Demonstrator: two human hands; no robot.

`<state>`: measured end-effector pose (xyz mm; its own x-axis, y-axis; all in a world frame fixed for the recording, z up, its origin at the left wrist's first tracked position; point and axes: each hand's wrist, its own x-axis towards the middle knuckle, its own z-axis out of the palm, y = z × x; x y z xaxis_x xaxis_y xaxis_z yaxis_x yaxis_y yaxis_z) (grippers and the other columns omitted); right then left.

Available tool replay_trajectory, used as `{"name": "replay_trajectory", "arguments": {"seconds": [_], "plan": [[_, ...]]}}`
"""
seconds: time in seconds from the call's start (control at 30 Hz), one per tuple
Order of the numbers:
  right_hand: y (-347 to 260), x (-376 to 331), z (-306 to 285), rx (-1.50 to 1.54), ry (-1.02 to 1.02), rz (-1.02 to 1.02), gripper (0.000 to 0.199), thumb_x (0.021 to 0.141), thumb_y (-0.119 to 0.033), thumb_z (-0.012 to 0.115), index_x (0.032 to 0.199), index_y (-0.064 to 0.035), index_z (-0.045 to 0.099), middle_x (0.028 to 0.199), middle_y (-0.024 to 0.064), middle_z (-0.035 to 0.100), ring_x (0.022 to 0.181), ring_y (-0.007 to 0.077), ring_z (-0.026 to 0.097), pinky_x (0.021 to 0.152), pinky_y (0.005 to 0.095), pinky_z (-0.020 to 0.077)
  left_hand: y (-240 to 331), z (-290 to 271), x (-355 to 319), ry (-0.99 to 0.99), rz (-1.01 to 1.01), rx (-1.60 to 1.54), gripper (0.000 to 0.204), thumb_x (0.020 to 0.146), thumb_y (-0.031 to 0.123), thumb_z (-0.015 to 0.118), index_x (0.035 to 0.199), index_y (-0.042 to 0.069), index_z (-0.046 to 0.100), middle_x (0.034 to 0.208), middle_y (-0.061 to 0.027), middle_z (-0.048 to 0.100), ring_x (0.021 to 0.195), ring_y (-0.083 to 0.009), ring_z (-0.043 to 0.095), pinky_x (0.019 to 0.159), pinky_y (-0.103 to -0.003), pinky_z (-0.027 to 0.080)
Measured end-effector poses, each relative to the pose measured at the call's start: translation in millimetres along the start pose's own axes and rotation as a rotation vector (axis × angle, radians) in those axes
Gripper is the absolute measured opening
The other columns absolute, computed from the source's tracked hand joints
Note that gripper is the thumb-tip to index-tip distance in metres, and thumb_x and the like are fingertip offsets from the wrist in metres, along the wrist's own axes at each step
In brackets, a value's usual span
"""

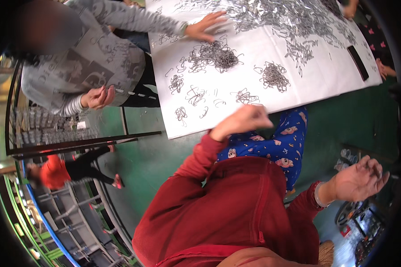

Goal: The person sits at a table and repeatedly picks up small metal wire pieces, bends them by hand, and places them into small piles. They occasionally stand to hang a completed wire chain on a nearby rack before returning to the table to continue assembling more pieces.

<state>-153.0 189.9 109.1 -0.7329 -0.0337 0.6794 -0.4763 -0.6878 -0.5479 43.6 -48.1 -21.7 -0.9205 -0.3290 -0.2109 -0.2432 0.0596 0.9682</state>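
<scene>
Left hand [246, 119] reaches forward from a bent elbow to the near table edge, fingers curled toward the thumb, just beside a small pile of dark wire hooks [247, 97]; whether it grips anything cannot be told; right hand [360, 180] is raised out to the side, well apart from the table, fingers loosely half-bent, holding nothing visible; a heap of flat metal pieces [267, 15] runs off the top edge; white-covered table [187, 127], green floor [140, 162], a co-worker in grey [87, 49] opposite.
</scene>
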Motion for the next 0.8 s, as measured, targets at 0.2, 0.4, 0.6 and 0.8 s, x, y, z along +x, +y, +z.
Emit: {"name": "replay_trajectory", "arguments": {"seconds": [0.2, 0.4, 0.6, 0.8], "plan": [[23.0, 12.6, 4.5, -0.221, 0.091, 0.014, 0.038, 0.095, -0.008, 0.047, 0.13, 0.0049, 0.04, 0.099, 0.0144, 0.056, 0.08, 0.0204, 0.051, 0.056, 0.0279, 0.0342, -21.7, -108.7, 15.2, 0.822, 0.167, 0.563, 0.019, 0.08, 0.01, 0.069, 0.097, 0.004, 0.068, 0.087, -0.0132, 0.069, 0.081, -0.023, 0.066, 0.075, -0.033, 0.051], [10.1, -2.3, -57.6, -0.318, 0.138, 0.036, 0.037, 0.093, -0.002, 0.048, 0.128, 0.0084, 0.042, 0.096, 0.0138, 0.056, 0.081, 0.0202, 0.051, 0.059, 0.028, 0.0388, -35.6, -137.7, 69.4, 0.762, 0.273, 1.151, 0.042, 0.07, 0.017, 0.077, 0.108, 0.007, 0.063, 0.091, -0.0185, 0.065, 0.082, -0.0332, 0.064, 0.078, -0.039, 0.051], [-9.0, -0.9, -102.8, -0.481, 0.216, 0.104, 0.028, 0.091, 0.004, 0.05, 0.118, 0.011, 0.052, 0.095, 0.0126, 0.055, 0.079, 0.0177, 0.049, 0.065, 0.0267, 0.0398, -18.0, -162.4, 60.6, 0.756, 0.173, 0.864, 0.043, 0.07, 0.015, 0.076, 0.109, 0.002, 0.063, 0.091, -0.0217, 0.066, 0.088, -0.0343, 0.065, 0.08, -0.04, 0.051], [0.0, 4.4, -89.0, -0.424, 0.171, 0.144, 0.027, 0.092, 0.003, 0.05, 0.117, 0.0113, 0.052, 0.09, 0.0138, 0.057, 0.071, 0.017, 0.047, 0.064, 0.0265, 0.0376, -16.0, -150.2, 51.0, 0.97, 0.174, 0.954, 0.035, 0.075, 0.012, 0.072, 0.109, 0.008, 0.064, 0.101, -0.0205, 0.062, 0.093, -0.0365, 0.06, 0.083, -0.042, 0.048]]}}
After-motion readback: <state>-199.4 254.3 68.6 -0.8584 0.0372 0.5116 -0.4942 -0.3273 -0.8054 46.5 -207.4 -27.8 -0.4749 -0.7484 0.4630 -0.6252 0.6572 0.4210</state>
